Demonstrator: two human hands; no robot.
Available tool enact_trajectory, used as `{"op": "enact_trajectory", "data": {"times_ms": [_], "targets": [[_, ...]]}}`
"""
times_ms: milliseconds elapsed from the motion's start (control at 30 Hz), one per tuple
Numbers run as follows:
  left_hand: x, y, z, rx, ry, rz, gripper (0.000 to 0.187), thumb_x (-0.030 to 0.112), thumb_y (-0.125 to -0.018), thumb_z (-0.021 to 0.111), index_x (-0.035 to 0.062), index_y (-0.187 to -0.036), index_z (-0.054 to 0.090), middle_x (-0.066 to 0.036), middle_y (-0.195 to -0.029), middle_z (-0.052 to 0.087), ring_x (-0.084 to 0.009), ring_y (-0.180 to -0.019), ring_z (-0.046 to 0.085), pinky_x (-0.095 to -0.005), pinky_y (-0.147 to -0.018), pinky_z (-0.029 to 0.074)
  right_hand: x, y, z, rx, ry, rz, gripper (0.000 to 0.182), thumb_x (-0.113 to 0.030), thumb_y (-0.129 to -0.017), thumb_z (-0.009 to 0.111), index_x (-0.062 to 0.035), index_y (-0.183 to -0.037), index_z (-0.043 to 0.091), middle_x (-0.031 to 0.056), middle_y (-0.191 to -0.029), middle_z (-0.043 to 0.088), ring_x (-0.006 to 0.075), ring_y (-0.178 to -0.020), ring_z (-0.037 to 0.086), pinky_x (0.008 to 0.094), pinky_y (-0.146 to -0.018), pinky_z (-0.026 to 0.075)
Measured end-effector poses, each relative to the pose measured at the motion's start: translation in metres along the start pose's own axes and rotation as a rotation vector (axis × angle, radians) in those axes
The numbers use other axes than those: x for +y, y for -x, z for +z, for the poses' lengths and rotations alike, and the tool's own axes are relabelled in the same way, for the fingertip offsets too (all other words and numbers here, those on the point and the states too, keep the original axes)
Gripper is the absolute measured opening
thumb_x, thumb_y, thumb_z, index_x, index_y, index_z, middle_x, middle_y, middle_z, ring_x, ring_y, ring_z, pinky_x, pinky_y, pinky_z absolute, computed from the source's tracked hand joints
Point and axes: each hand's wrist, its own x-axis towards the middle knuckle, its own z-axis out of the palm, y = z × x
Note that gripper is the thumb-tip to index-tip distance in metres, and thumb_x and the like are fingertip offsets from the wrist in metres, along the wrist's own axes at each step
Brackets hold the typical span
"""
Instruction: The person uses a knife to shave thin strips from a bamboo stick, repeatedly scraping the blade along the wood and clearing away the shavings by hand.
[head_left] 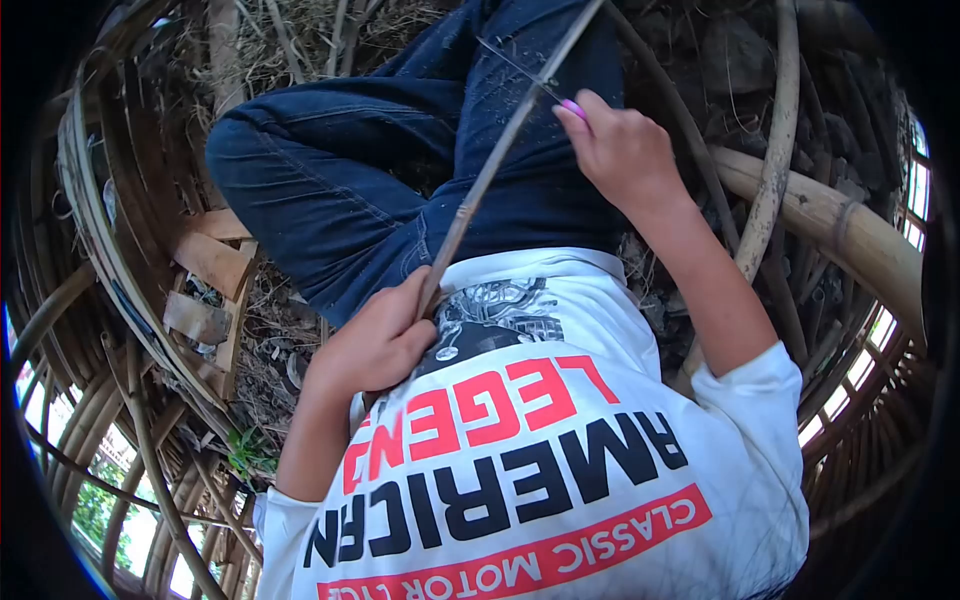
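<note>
My left hand (375, 340) is closed around the lower end of a long, thin wooden stick (490, 165), close to my shirt. From there the stick slants up and to the right across my lap, its far end passing out of the top of the view. My right hand (625, 150) is closed on the pink handle of a knife (520, 64). Its thin, dark blade crosses the upper part of the stick and appears to touch it. Most of the handle is hidden inside my fingers.
My bent legs in dark jeans (340, 160) lie beneath the stick. On the right are a thick bamboo pole (820, 205) and a branch (775, 150). Wooden slats (215, 260) and curved bamboo strips (95, 200) stand at the left. Dry debris covers the ground.
</note>
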Motion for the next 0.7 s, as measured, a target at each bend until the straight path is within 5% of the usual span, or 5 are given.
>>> {"op": "enact_trajectory", "data": {"times_ms": [100,300,333,600,700], "targets": [[0.009,0.000,-0.002,0.012,-0.087,-0.012,0.045,0.009,-0.081,0.051,-0.0087,-0.121,0.043,-0.031,-0.085,0.057,-0.0438,-0.081,0.057,-0.0433,-0.075,0.045,0.017,0.004,-0.004,-0.027,0.035,0.036,0.034,-0.041,-0.096,0.052,-0.0105,-0.081,0.057,0.0170,-0.059,0.063,0.0372,-0.059,0.066,0.0450,-0.049,0.053],[0.014,-0.002,0.000,0.006,0.002,-0.077,0.028,0.004,-0.078,0.046,-0.0027,-0.105,0.045,-0.010,-0.080,0.045,-0.0205,-0.076,0.042,-0.0330,-0.073,0.039,0.021,-0.027,0.003,0.020,0.060,-0.044,0.038,-0.041,-0.098,0.048,-0.0090,-0.081,0.058,0.0173,-0.063,0.064,0.0364,-0.061,0.067,0.0444,-0.052,0.055],[0.008,-0.002,-0.002,0.013,-0.095,0.002,0.033,0.009,-0.082,0.049,-0.0061,-0.112,0.045,-0.027,-0.083,0.055,-0.0420,-0.079,0.056,-0.0435,-0.075,0.044,0.024,-0.027,0.006,0.011,0.056,-0.037,0.039,-0.042,-0.098,0.048,-0.0091,-0.081,0.059,0.0169,-0.063,0.065,0.0357,-0.062,0.067,0.0429,-0.052,0.055],[0.012,-0.002,-0.001,0.004,-0.091,-0.059,0.036,0.009,-0.083,0.049,-0.0062,-0.115,0.044,-0.029,-0.083,0.056,-0.0440,-0.080,0.056,-0.0435,-0.075,0.044,0.038,-0.035,0.012,0.057,0.131,-0.053,0.038,-0.043,-0.098,0.048,-0.0103,-0.082,0.058,0.0165,-0.063,0.065,0.0348,-0.062,0.068,0.0440,-0.053,0.056],[0.011,0.000,-0.001,0.049,-0.026,-0.036,0.026,0.006,-0.078,0.047,-0.0036,-0.102,0.045,-0.015,-0.076,0.045,-0.0233,-0.072,0.043,-0.0349,-0.070,0.039,0.048,-0.045,0.017,0.062,0.121,-0.060,0.037,-0.044,-0.098,0.047,-0.0115,-0.084,0.058,0.0170,-0.064,0.065,0.0356,-0.063,0.068,0.0455,-0.053,0.056]]}}
